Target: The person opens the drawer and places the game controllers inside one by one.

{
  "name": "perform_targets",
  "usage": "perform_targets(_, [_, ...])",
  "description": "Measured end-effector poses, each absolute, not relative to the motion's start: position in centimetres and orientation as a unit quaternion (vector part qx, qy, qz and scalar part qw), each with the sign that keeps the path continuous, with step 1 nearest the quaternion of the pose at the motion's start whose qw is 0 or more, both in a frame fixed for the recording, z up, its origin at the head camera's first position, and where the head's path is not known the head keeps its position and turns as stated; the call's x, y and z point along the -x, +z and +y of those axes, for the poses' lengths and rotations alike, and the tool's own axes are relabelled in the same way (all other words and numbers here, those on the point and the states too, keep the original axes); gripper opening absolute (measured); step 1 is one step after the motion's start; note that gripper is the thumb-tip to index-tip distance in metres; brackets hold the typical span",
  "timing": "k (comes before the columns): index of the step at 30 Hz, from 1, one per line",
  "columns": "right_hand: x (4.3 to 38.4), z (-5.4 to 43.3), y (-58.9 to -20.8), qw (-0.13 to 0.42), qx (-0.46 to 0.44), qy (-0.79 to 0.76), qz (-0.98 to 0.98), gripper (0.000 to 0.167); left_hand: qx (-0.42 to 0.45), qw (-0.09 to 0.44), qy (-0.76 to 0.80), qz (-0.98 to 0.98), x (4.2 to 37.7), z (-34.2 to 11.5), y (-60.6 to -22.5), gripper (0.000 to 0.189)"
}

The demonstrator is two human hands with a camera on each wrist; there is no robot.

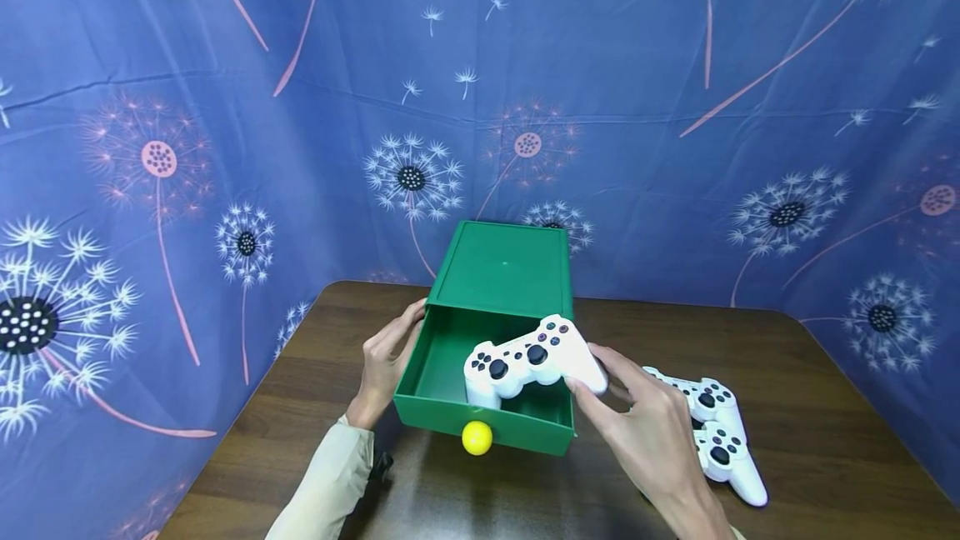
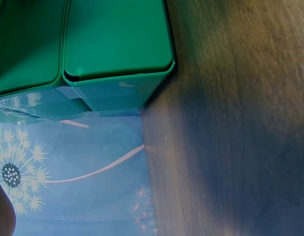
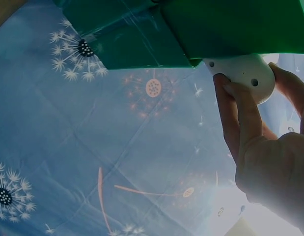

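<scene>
A white game controller is held tilted over the pulled-out drawer of a green box. My right hand pinches its right grip between thumb and fingers; the other grip dips inside the drawer. In the right wrist view, the fingers hold the controller beside the drawer wall. My left hand touches the left side of the box and drawer with its fingers extended. The left wrist view shows the box side and only a bit of one finger at the edge.
A yellow round knob sticks out from the drawer front. Two more white controllers lie on the wooden table at the right, partly behind my right hand. A blue dandelion-print cloth hangs behind the table. A small dark object is near my left wrist.
</scene>
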State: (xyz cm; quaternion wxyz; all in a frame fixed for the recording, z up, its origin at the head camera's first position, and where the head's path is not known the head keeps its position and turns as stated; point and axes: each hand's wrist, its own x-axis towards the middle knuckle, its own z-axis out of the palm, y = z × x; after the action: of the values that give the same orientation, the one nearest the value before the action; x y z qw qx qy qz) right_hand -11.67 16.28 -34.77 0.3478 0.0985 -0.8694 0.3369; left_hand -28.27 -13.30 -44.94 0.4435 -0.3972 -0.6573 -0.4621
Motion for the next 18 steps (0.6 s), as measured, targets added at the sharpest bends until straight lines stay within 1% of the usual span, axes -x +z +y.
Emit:
perform_targets(8, [11.6, 15.7, -34.5, 0.326, -0.095, 0.351, -0.873, 0.047, 0.401, 0.438, -0.466, -0.656, 28.3, -13.4, -45.1, 0.042])
perform_targets(18, [11.6, 14.8, -34.2, 0.298, -0.094, 0.356, -0.881, 0.049, 0.407, 0.432, -0.469, -0.654, 28.2, -13.4, -45.0, 0.041])
